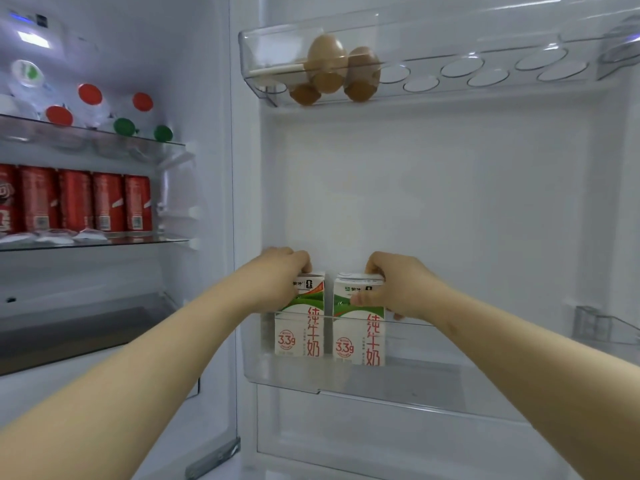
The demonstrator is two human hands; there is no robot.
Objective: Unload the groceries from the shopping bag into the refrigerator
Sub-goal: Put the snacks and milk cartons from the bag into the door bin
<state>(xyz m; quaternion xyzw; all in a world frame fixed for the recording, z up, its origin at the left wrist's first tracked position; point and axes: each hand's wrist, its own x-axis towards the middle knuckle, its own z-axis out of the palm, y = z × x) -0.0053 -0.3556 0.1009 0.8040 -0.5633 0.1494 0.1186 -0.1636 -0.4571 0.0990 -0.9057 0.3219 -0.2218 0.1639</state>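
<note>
Standing upright at the left end of the door bin (467,382), the left milk carton (300,336) and right milk carton (358,337) sit narrowly apart. The left hand (282,271) grips the left one's top, the right hand (401,289) the other's, fingers curled over, thumb on front. Brown eggs (327,55) rest above the bin

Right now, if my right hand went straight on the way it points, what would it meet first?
Probably the door's white inner wall behind the right milk carton that the right hand grips; depth is unclear.
</note>
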